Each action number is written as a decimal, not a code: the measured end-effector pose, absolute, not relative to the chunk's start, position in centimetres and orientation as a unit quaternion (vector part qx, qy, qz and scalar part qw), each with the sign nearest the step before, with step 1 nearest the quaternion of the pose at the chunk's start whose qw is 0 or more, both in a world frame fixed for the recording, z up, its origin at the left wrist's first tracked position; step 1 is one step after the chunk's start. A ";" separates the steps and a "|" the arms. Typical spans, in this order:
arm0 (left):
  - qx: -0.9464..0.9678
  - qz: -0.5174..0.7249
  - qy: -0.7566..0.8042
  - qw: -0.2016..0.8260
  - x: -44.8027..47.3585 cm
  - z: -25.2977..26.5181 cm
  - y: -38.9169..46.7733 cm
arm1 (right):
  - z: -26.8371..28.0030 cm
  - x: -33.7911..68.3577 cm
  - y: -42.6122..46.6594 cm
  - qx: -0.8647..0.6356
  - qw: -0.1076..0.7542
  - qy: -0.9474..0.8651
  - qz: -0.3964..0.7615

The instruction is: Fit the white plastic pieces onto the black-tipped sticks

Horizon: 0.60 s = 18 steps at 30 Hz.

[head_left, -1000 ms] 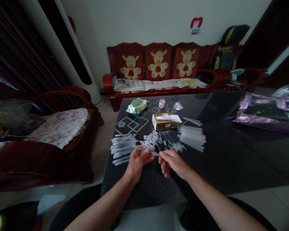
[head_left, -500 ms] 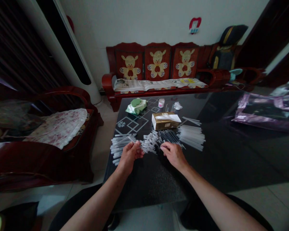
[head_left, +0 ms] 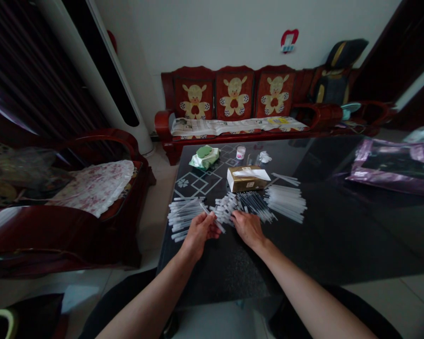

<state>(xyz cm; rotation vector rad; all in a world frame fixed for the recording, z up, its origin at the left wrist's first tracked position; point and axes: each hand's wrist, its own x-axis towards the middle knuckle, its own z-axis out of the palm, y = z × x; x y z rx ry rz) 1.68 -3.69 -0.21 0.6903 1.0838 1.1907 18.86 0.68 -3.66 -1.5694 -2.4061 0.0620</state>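
My left hand [head_left: 201, 234] pinches a slim translucent pen tube [head_left: 220, 227], which slants between thumb and fingers. Close by on its left is a heap of whitish pen-like sticks [head_left: 183, 217]. My right hand [head_left: 248, 229] has its fingers closed at the near edge of a pile of short white caps [head_left: 226, 205]; its fingertips hide whatever they pinch. Just beyond that hand, thin dark pen refills [head_left: 256, 204] lie in a bunch. Farther right is a stack of white translucent tubes [head_left: 286, 202].
A gold tissue box [head_left: 249, 181] stands behind the piles on the dark table [head_left: 229, 278]. Past it are a green wipes pack [head_left: 204, 158], a small white cup [head_left: 240, 152] and crumpled tissue [head_left: 265, 157]. A purple-edged bag [head_left: 358, 162] lies at the right.
My right hand has moved in against the cap pile, its fingertips now among the caps. My left hand still holds the tube, whose near end now shows. The view has shifted slightly.
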 end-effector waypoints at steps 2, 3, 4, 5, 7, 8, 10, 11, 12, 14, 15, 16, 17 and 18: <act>0.304 0.512 0.479 0.644 1.9 -0.3 -3.8 | -3.8 18.9 0.7 -0.531 0.120 -0.839 0.008; 0.304 0.509 0.482 0.645 2.0 -0.3 -3.8 | -3.8 18.9 0.7 -0.526 0.114 -0.843 0.002; 0.303 0.506 0.485 0.646 2.0 -0.4 -3.8 | -3.8 18.9 0.7 -0.522 0.111 -0.846 -0.002; 0.302 0.506 0.486 0.645 2.1 -0.6 -3.8 | -3.8 18.9 0.7 -0.519 0.111 -0.848 -0.003; 0.304 0.508 0.485 0.644 2.0 -0.8 -3.8 | -3.5 18.8 0.6 -0.525 0.126 -0.842 0.009; 0.308 0.508 0.482 0.643 2.0 -0.9 -3.8 | -3.3 18.7 0.6 -0.534 0.144 -0.833 0.026; 0.321 0.513 0.473 0.640 1.9 -1.0 -3.7 | -2.7 18.5 0.4 -0.550 0.204 -0.804 0.097; 0.328 0.516 0.466 0.639 1.8 -1.0 -3.7 | -2.3 18.4 0.2 -0.548 0.236 -0.787 0.156; 0.332 0.519 0.458 0.640 1.8 -0.9 -3.6 | -2.0 18.3 0.0 -0.536 0.265 -0.768 0.230; 0.336 0.523 0.443 0.646 1.7 -0.6 -3.6 | -1.5 18.3 -0.6 -0.494 0.299 -0.718 0.388; 0.336 0.523 0.435 0.651 1.7 -0.5 -3.6 | -1.3 18.4 -0.8 -0.475 0.305 -0.689 0.456; 0.336 0.521 0.428 0.658 1.8 -0.4 -3.5 | -1.2 18.4 -1.0 -0.462 0.306 -0.659 0.508; 0.337 0.519 0.421 0.663 1.8 -0.3 -3.5 | -1.1 18.5 -1.2 -0.456 0.306 -0.632 0.547; 0.338 0.518 0.416 0.666 1.8 -0.3 -3.5 | -1.0 18.6 -1.4 -0.451 0.305 -0.610 0.576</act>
